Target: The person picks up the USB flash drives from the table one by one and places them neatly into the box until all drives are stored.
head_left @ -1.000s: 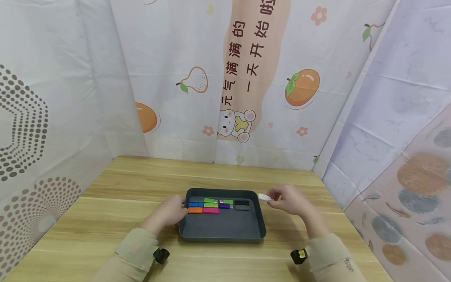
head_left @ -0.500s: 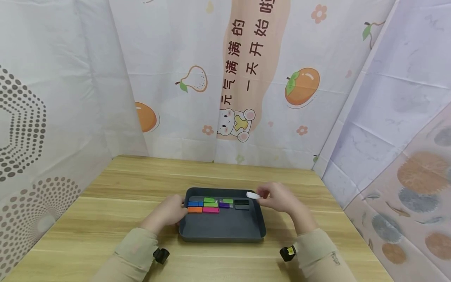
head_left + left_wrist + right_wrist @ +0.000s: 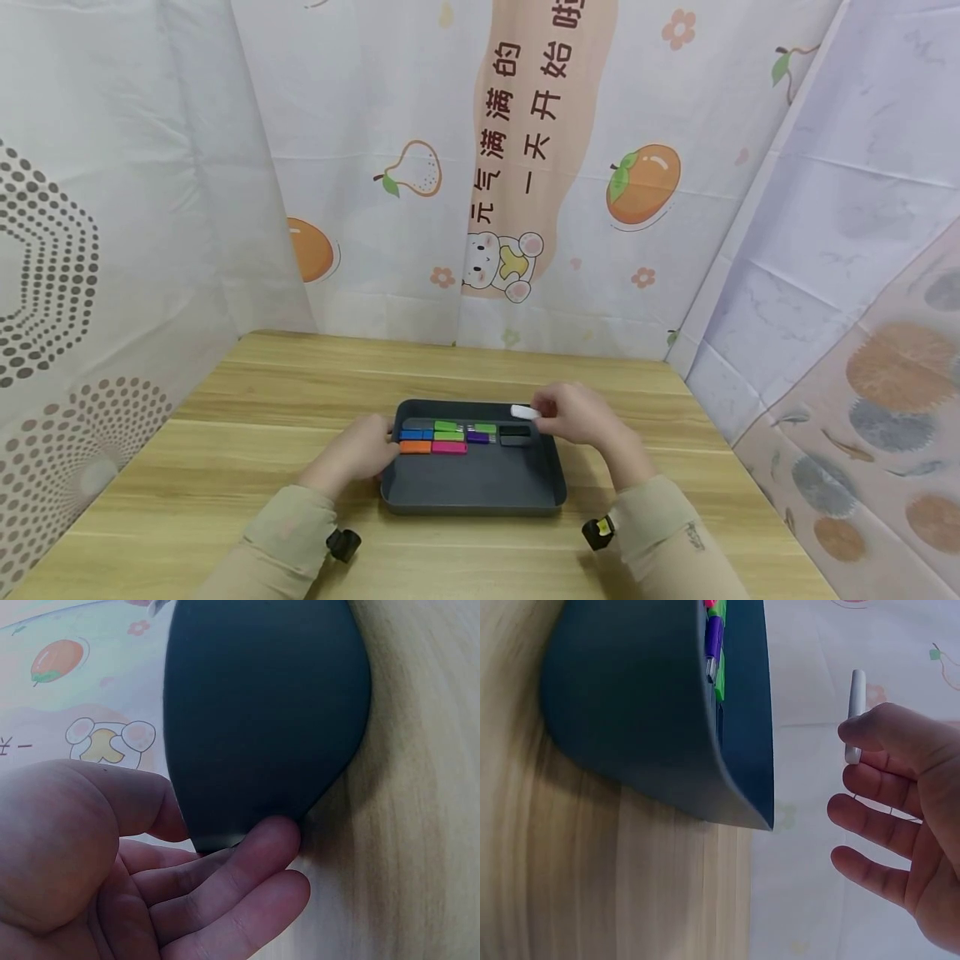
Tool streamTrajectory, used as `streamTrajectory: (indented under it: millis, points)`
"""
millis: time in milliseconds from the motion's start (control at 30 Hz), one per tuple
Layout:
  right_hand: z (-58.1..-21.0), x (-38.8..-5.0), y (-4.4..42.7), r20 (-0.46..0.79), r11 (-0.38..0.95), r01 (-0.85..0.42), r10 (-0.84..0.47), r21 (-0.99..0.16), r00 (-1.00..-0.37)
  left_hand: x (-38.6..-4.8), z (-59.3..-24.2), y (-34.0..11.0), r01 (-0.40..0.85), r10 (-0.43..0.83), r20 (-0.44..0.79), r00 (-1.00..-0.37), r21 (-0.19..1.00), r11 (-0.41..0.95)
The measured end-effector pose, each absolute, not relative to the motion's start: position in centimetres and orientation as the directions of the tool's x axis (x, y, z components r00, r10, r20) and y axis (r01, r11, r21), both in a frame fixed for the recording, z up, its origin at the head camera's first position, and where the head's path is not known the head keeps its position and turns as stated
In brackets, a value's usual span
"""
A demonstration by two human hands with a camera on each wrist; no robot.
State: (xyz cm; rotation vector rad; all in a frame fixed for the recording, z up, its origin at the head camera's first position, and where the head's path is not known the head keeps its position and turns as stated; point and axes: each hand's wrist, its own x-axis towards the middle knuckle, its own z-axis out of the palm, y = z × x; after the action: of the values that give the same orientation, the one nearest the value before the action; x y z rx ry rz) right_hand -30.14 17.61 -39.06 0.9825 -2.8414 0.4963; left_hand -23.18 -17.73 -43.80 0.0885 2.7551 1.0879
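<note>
My left hand (image 3: 365, 450) grips the left side of a dark grey tray (image 3: 472, 487); in the left wrist view the thumb lies at its rim and the fingers touch the outer wall. Above the tray's back right corner, my right hand (image 3: 577, 414) pinches a slim white USB flash drive (image 3: 856, 690) between thumb and forefinger, the other fingers spread loosely. Rows of coloured USB flash drives lie along the tray's back half: a blue one (image 3: 411, 434), an orange one (image 3: 416, 447), a pink one (image 3: 449, 448), a purple one (image 3: 477, 437) with a metal plug, and several green, black and grey ones.
The tray stands on a wood-grain table (image 3: 465, 554). A printed curtain (image 3: 360, 250) hangs behind the table, with more cloth at both sides. Each wrist carries a small black camera (image 3: 343, 544).
My right hand has moved left with the white USB flash drive, from beyond the tray's right edge to above its back right corner. The left hand and the tray have stayed put.
</note>
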Motion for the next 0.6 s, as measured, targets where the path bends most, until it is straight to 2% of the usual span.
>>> streamTrajectory:
  millis: [600]
  points:
    - [-39.3, -30.8, 14.8, 0.137, 0.770, -0.608, -0.593, -0.192, -0.794, -23.1, -43.6, -17.7, -0.006, 0.125, -0.145, -0.981, 0.678, 0.735]
